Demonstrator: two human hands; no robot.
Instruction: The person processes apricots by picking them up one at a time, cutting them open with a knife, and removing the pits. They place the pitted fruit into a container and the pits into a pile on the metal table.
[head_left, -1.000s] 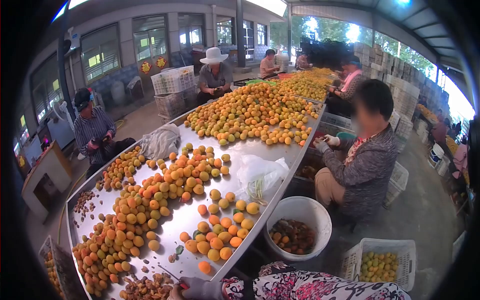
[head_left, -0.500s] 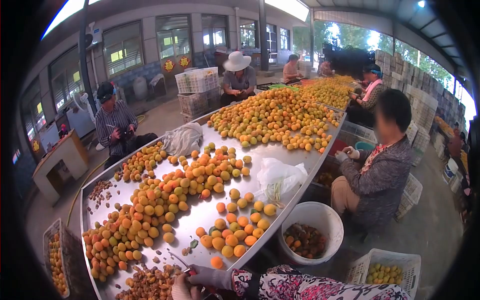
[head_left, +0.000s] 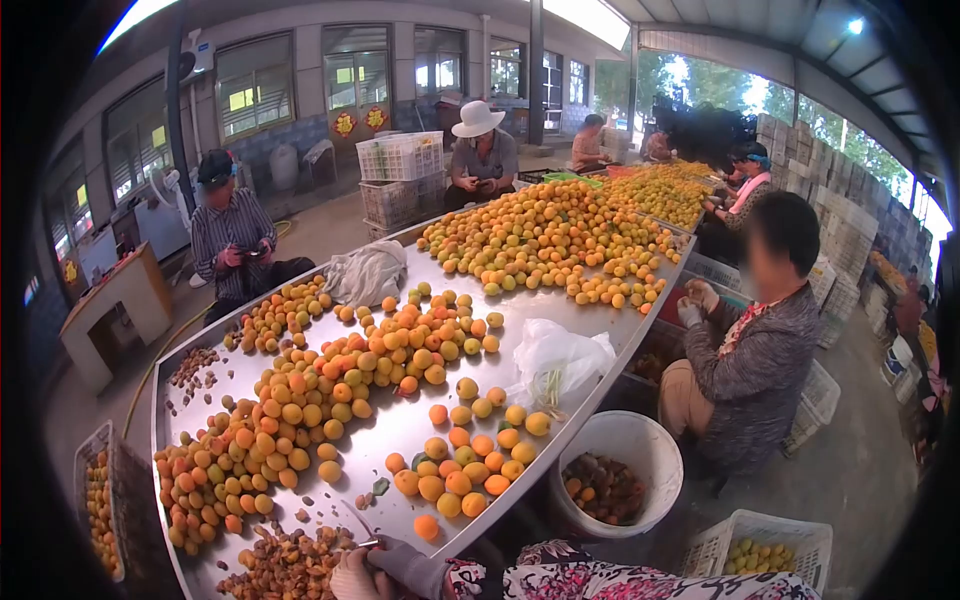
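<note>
At the table's near edge my right hand [head_left: 408, 566], in a grey glove, is closed round a thin metal tool [head_left: 371, 543] whose slim end points up and left. My left hand [head_left: 352, 578] is right beside it, fingers curled in; whatever they hold is hidden. Just left of both hands lies a heap of brown apricot stones and scraps [head_left: 285, 565]. Loose apricots [head_left: 458, 482] sit on the metal table [head_left: 335, 512] beyond my hands, and a long bank of apricots [head_left: 290, 410] stretches across it.
A white bucket [head_left: 655, 440] with dark fruit scraps stands right of the table, near a white crate [head_left: 715, 545]. A plastic bag [head_left: 562, 352] and a cloth [head_left: 366, 274] lie on the table. Co-workers sit around it, the nearest person [head_left: 755, 370] at right.
The view has shifted slightly. My hands are drawn closer together, and the tool's red handle is now hidden. The co-worker on the right has raised their hands; the one on the left holds theirs closer together.
</note>
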